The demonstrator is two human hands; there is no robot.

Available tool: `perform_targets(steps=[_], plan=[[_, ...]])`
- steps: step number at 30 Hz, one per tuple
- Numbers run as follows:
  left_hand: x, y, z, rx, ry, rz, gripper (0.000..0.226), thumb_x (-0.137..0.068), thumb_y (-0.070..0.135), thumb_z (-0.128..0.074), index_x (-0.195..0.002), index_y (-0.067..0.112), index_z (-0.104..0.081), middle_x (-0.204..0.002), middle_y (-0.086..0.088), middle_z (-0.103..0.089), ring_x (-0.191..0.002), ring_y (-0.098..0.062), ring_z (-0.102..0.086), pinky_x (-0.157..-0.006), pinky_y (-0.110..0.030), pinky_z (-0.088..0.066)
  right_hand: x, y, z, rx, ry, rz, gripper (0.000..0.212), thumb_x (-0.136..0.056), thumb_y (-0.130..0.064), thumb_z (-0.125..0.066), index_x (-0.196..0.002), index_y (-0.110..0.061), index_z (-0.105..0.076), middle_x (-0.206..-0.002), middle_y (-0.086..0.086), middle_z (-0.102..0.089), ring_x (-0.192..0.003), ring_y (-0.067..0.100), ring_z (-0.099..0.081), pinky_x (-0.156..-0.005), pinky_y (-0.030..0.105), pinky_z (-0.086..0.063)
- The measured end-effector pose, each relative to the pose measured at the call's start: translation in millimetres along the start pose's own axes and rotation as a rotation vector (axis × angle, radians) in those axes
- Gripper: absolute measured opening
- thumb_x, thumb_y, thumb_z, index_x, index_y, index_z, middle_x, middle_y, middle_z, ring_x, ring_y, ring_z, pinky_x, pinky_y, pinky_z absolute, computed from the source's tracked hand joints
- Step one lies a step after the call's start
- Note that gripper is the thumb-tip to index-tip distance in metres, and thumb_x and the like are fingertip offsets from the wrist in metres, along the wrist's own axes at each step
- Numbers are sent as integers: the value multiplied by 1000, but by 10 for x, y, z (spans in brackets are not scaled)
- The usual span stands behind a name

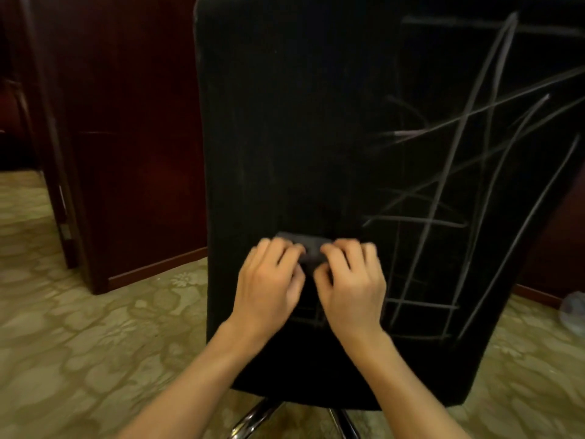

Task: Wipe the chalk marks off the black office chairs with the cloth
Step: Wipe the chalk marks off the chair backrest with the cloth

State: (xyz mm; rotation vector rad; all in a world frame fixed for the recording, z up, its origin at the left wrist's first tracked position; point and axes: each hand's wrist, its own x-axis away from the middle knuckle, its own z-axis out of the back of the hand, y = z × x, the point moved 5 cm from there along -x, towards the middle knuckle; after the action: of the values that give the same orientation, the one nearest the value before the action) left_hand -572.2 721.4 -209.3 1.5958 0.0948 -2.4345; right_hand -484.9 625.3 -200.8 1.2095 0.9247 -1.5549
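Grey cloth was gripped by both hands' curled fingers at lower centre; chalk marks lay right, nearer the right hand

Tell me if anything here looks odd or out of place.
The black chair back has pale chalk marks scrawled across its right half, while the left half looks mostly clean. Both the left hand and the right hand grip a small dark cloth against it.
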Motion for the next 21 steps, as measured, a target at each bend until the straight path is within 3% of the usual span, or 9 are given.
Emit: perform_targets(steps=[3,8,13,16,21], plan=[[-563,21,258,-14,143,3,22,-85,9,-59,-105,3,-66,-98,-13,-61,-88,-31,-57,-76,-44,-51,-596,-53,140,36,113,-26,17,-81,-6,-63,-96,-6,-71,-97,11,-65,-82,28,-52,-65,34,-45],[-427,-67,140,-7,125,33,22,-85,10,-58,-105,3,-65,-99,-13,-60,-89,-30,-56,-78,-43,-50,-515,-105,27,79,100,-10,17,-79,-5,-64,-95,-7,-70,-98,11,-65,-81,28,-52,-66,36,-44],[862,-208,-442,21,-96,77,24,-86,17,-55,-104,6,-66,-97,-6,-59,-84,-27,-57,-70,-46,-54,808,-27,-295,86,-171,-4,20,-76,-12,-64,-95,-9,-71,-96,8,-65,-75,31,-56,-62,40,-44],[1153,-222,-522,95,-175,137,24,-87,19,-53,-104,8,-67,-99,0,-56,-86,-19,-57,-70,-41,-56,1073,-29,-373,47,-269,-37,19,-73,-8,-69,-92,-9,-71,-92,7,-65,-72,29,-57,-57,41,-47],[264,-252,-81,102,100,152,21,-89,9,-56,-106,2,-67,-101,-11,-62,-95,-23,-56,-87,-33,-49,123,-147,-176,-9,-14,-24,18,-82,-7,-61,-96,-5,-71,-96,13,-66,-79,31,-55,-66,40,-47]])
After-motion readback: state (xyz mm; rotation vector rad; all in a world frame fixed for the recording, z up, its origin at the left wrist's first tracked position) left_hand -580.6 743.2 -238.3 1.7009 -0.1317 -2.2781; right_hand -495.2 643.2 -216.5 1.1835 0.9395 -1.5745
